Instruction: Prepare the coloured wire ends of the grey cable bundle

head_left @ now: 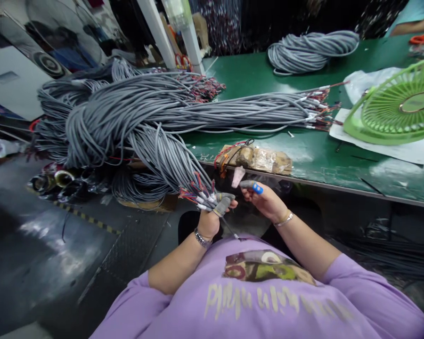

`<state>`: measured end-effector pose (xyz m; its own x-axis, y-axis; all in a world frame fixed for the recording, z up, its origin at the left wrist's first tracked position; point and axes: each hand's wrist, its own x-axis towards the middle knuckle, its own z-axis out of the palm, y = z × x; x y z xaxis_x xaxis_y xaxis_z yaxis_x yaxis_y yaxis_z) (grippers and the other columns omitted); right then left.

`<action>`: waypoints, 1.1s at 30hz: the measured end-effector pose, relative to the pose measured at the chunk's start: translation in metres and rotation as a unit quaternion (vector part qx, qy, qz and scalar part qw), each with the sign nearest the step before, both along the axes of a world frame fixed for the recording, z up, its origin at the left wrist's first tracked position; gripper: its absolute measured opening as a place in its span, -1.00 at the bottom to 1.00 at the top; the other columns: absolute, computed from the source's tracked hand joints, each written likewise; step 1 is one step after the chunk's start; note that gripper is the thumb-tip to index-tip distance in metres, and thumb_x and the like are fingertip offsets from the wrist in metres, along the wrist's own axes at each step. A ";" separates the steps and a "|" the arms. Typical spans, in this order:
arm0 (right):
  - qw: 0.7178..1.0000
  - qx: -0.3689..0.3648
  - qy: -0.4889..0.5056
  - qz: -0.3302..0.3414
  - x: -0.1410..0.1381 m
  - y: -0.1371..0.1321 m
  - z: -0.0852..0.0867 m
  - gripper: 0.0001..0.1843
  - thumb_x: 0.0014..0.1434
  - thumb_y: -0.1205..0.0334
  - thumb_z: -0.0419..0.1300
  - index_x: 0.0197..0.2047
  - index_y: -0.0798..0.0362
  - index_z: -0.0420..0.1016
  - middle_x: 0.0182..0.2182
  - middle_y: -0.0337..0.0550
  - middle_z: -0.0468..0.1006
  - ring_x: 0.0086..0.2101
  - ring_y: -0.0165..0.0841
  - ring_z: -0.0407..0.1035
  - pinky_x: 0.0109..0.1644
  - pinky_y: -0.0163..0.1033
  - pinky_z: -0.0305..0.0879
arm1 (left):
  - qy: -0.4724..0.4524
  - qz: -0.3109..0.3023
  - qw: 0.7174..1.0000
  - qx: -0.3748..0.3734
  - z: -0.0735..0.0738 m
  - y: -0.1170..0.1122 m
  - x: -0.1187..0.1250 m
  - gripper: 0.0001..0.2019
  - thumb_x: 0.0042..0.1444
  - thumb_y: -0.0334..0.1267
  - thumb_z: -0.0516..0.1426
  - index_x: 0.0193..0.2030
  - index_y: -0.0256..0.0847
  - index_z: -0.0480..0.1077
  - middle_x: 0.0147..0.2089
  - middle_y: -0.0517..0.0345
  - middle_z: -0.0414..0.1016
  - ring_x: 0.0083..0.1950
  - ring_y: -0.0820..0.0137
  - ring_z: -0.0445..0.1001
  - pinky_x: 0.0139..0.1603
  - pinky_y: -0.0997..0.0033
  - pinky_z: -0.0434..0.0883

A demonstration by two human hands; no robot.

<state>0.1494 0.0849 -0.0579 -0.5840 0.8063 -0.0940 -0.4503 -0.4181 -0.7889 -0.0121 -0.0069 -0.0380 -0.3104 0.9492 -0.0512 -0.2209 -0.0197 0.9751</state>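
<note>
My left hand [214, 215], with grey finger covers, is closed around a bunch of grey cables [167, 153] near their stripped ends. Red, blue and dark wires [198, 186] fan out above the grip, and one cable end points down toward my shirt. My right hand [265, 201] is a short way to the right, fingers curled together, with a grey cover and a blue band on one finger. A pale pink piece [238, 177] shows at its fingertips; whether they grip it or it lies behind them I cannot tell.
The green bench [247, 75] carries a big heap of grey cables [106, 108], a cable coil [311, 49], a green fan [403, 103] on paper, and a taped block [265, 159] at its front edge. Cable coils [141, 186] lie below. Another person's arm [415, 24] shows top right.
</note>
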 end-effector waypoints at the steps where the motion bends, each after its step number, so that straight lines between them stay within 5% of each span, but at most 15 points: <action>1: 1.000 0.023 -0.017 0.003 0.002 -0.001 0.000 -0.65 -0.02 -0.01 0.37 -0.24 0.07 0.61 -0.32 -0.11 0.55 -0.39 -0.41 0.30 -0.27 -0.25 0.25 | -0.001 -0.003 1.000 -0.001 0.001 0.001 0.000 -0.67 0.01 -0.01 0.29 -0.25 -0.27 0.57 -0.33 -0.04 0.64 -0.35 0.36 0.60 -0.39 0.49 0.41; 8: 0.971 0.122 -0.175 0.110 0.006 -0.010 -0.022 -0.68 0.01 0.09 0.36 -0.18 0.07 0.63 -0.32 -0.16 0.61 -0.41 -0.43 0.35 -0.30 -0.29 0.29 | -0.027 0.009 1.000 0.008 0.011 0.001 -0.001 -0.64 -0.07 0.04 0.33 -0.32 -0.26 0.56 -0.42 0.03 0.61 -0.44 0.40 0.56 -0.47 0.51 0.36; 12: 0.946 0.190 -0.191 0.180 0.007 -0.019 -0.057 -0.69 -0.01 0.20 0.35 -0.15 0.00 0.65 -0.15 -0.19 0.63 -0.13 -0.32 0.43 0.04 -0.17 0.31 | -0.017 0.018 1.000 0.012 0.008 -0.001 -0.004 -0.67 -0.03 -0.01 0.32 -0.30 -0.26 0.56 -0.40 0.06 0.61 -0.42 0.43 0.57 -0.47 0.55 0.37; 16: 0.929 0.132 -0.177 0.296 0.003 -0.034 -0.081 -0.65 0.05 0.08 0.32 -0.10 0.06 0.63 -0.17 -0.18 0.63 -0.23 -0.38 0.44 -0.02 -0.22 0.34 | -0.017 0.021 0.999 0.019 0.007 -0.004 -0.005 -0.70 -0.02 -0.03 0.32 -0.31 -0.26 0.56 -0.41 0.10 0.60 -0.43 0.46 0.56 -0.49 0.58 0.35; 21: 0.924 0.051 -0.140 0.354 -0.004 -0.043 -0.090 -0.62 0.03 0.07 0.39 -0.15 0.15 0.62 -0.20 -0.14 0.63 -0.22 -0.42 0.43 0.00 -0.29 0.31 | -0.006 0.020 0.999 0.030 0.004 -0.004 -0.005 -0.72 -0.01 -0.05 0.32 -0.31 -0.25 0.57 -0.41 0.11 0.61 -0.43 0.46 0.56 -0.48 0.58 0.37; 25: 0.936 -0.086 -0.111 0.322 -0.002 -0.041 -0.094 -0.71 0.05 0.12 0.36 -0.28 0.20 0.58 -0.39 -0.11 0.59 -0.41 -0.46 0.39 -0.32 -0.37 0.32 | -0.003 0.013 1.000 0.028 0.000 -0.005 -0.007 -0.75 0.00 -0.08 0.31 -0.30 -0.24 0.58 -0.41 0.11 0.61 -0.43 0.47 0.56 -0.46 0.58 0.38; 28: 0.954 -0.164 -0.053 0.246 0.002 -0.037 -0.093 -0.73 -0.02 0.31 0.36 -0.19 0.16 0.55 -0.36 -0.12 0.57 -0.40 -0.44 0.43 -0.35 -0.36 0.36 | -0.006 0.011 1.000 0.023 -0.001 -0.006 -0.008 -0.73 -0.02 -0.07 0.33 -0.31 -0.24 0.57 -0.41 0.11 0.61 -0.43 0.46 0.56 -0.45 0.56 0.40; 33: 0.983 -0.138 -0.006 0.121 0.004 -0.033 -0.079 -0.54 -0.23 0.36 0.47 -0.19 0.12 0.52 -0.38 -0.25 0.51 -0.39 -0.47 0.41 -0.36 -0.38 0.38 | 0.002 0.000 1.000 0.029 -0.002 -0.005 -0.009 -0.74 -0.02 -0.09 0.33 -0.29 -0.25 0.57 -0.41 0.10 0.61 -0.41 0.46 0.56 -0.43 0.57 0.40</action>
